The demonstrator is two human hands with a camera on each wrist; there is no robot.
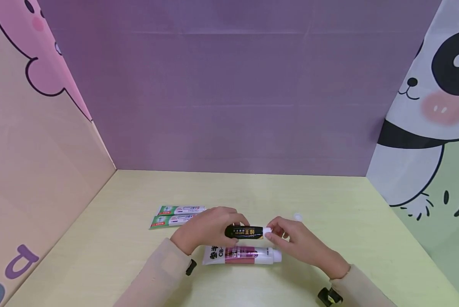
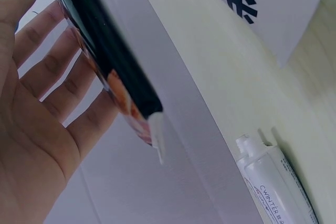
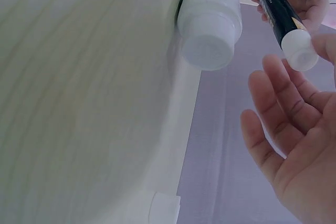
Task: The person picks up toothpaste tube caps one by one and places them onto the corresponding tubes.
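Observation:
My left hand (image 1: 210, 226) grips a black toothpaste tube (image 1: 244, 232) with gold lettering, thumb below and fingers above. At the tube's right end is a white cap (image 1: 267, 232). The thumb and index finger of my right hand (image 1: 302, 241) pinch this cap; in the right wrist view the other fingers (image 3: 281, 124) are spread loosely. A larger white and purple tube (image 1: 241, 255) lies on the table just in front of the black one. In the left wrist view the black tube (image 2: 113, 51) shows its flat tail end, held off the table.
Two green and white tubes (image 1: 171, 220) lie side by side behind my left hand, partly covered by it. A small white cap-like piece (image 1: 298, 217) sits behind my right hand. The pale wooden table (image 1: 329, 192) meets a purple back wall (image 1: 233, 106) and printed side walls.

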